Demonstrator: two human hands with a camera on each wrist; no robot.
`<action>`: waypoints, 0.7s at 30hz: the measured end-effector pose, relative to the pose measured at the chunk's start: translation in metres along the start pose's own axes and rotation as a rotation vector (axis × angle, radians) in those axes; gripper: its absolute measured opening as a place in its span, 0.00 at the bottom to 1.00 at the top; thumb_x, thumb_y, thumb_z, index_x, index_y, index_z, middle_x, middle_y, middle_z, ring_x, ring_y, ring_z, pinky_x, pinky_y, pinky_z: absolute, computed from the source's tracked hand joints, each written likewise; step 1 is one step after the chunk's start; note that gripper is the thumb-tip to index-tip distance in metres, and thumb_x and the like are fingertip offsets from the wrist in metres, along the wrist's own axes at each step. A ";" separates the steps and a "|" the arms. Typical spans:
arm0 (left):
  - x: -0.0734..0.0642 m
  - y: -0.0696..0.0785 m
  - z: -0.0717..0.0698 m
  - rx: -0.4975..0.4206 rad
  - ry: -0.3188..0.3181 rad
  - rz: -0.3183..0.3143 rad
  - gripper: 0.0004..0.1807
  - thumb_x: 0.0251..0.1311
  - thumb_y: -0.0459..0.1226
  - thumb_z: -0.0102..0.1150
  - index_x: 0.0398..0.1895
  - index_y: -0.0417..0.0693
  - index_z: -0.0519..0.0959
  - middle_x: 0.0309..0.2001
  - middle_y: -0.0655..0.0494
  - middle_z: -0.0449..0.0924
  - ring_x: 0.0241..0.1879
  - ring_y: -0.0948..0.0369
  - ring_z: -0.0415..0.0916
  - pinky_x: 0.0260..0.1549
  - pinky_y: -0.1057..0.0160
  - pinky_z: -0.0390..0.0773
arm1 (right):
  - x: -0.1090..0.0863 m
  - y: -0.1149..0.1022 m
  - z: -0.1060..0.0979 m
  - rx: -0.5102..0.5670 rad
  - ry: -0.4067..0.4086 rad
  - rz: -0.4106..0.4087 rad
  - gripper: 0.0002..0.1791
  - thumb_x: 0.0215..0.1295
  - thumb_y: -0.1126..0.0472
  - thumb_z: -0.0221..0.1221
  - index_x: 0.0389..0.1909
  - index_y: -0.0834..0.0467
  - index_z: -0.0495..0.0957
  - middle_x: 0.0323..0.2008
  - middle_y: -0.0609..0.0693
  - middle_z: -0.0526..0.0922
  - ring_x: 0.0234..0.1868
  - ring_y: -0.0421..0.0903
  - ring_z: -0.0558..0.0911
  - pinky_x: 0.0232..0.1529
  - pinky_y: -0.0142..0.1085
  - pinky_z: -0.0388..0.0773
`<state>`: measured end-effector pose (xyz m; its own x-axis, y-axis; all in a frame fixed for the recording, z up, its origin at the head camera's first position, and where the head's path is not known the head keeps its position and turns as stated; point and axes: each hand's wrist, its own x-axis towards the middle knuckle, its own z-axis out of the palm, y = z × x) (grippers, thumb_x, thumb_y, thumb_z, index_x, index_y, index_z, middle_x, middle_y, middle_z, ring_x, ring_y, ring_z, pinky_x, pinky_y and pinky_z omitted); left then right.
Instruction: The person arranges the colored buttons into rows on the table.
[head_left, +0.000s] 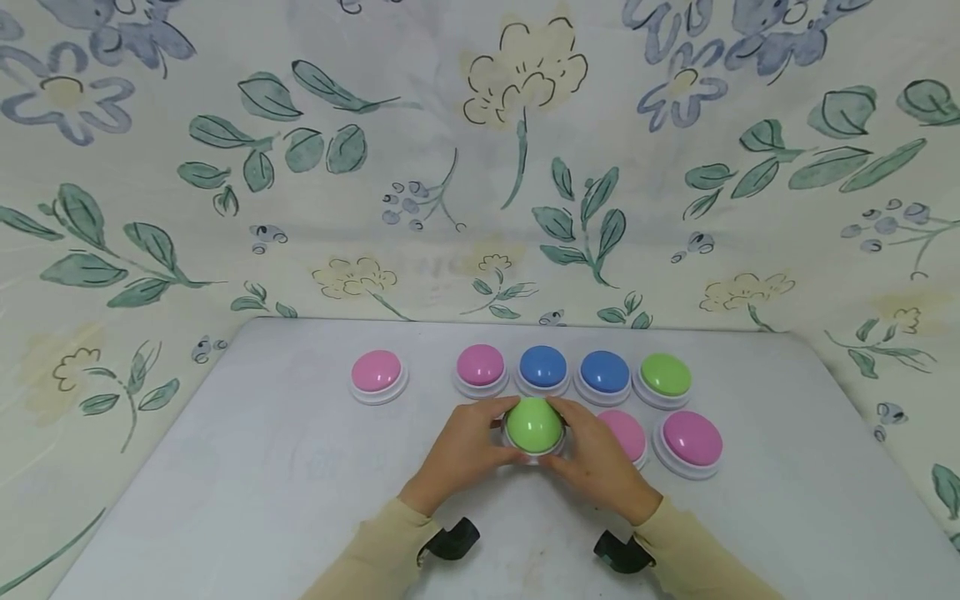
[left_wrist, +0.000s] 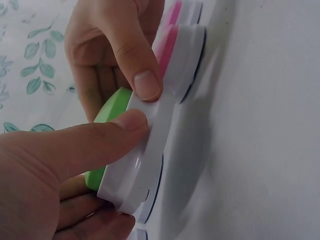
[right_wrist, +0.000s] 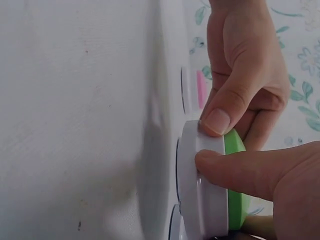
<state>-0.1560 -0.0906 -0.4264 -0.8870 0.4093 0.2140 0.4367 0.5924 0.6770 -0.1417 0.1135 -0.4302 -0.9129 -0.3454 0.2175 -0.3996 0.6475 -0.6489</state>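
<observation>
A round push button with a green dome and white base is held between both hands close over the white table. My left hand grips its left side, and my right hand grips the right side. In the left wrist view, the left thumb presses on the white base while the other fingers curl beneath the far side. The right wrist view shows both thumbs near each other on the base's near side. Behind the right hand, a pink button is partly hidden.
Just behind the hands stand a pink button, two blue buttons and another green button in a row. One pink button sits apart at left, another at right. Floral cloth borders the table.
</observation>
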 end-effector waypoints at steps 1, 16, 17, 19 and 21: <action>0.001 0.000 0.001 0.003 -0.004 -0.006 0.37 0.45 0.38 0.81 0.62 0.42 0.79 0.56 0.51 0.83 0.54 0.57 0.81 0.52 0.62 0.82 | 0.000 0.000 0.000 -0.005 -0.003 0.004 0.43 0.49 0.68 0.76 0.66 0.70 0.68 0.62 0.63 0.76 0.63 0.57 0.77 0.65 0.50 0.73; 0.004 0.001 0.013 0.058 -0.007 -0.012 0.36 0.43 0.38 0.82 0.59 0.41 0.80 0.52 0.51 0.85 0.49 0.60 0.81 0.51 0.60 0.82 | -0.001 -0.001 0.003 -0.049 -0.034 0.021 0.40 0.51 0.73 0.72 0.66 0.74 0.67 0.61 0.67 0.75 0.62 0.61 0.77 0.64 0.52 0.74; 0.005 0.000 0.013 0.067 -0.009 -0.010 0.36 0.43 0.38 0.82 0.59 0.41 0.80 0.53 0.51 0.85 0.50 0.60 0.81 0.52 0.59 0.81 | -0.001 -0.001 0.003 -0.054 -0.037 0.024 0.40 0.51 0.73 0.72 0.66 0.74 0.67 0.61 0.67 0.75 0.62 0.61 0.77 0.64 0.52 0.74; 0.005 0.000 0.014 0.077 -0.012 -0.006 0.36 0.43 0.38 0.82 0.59 0.40 0.80 0.53 0.50 0.85 0.52 0.59 0.81 0.54 0.59 0.81 | -0.001 -0.001 0.003 -0.062 -0.043 0.029 0.40 0.52 0.73 0.72 0.66 0.74 0.66 0.61 0.68 0.75 0.62 0.61 0.76 0.64 0.52 0.74; 0.006 0.000 0.015 0.071 -0.012 -0.006 0.36 0.43 0.38 0.82 0.58 0.39 0.80 0.52 0.50 0.85 0.51 0.58 0.81 0.54 0.58 0.81 | -0.002 -0.002 0.003 -0.069 -0.048 0.031 0.40 0.52 0.74 0.72 0.66 0.74 0.66 0.61 0.68 0.74 0.63 0.61 0.76 0.64 0.52 0.74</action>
<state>-0.1588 -0.0779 -0.4357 -0.8881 0.4134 0.2010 0.4410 0.6429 0.6263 -0.1394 0.1108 -0.4321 -0.9204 -0.3560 0.1617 -0.3778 0.7028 -0.6028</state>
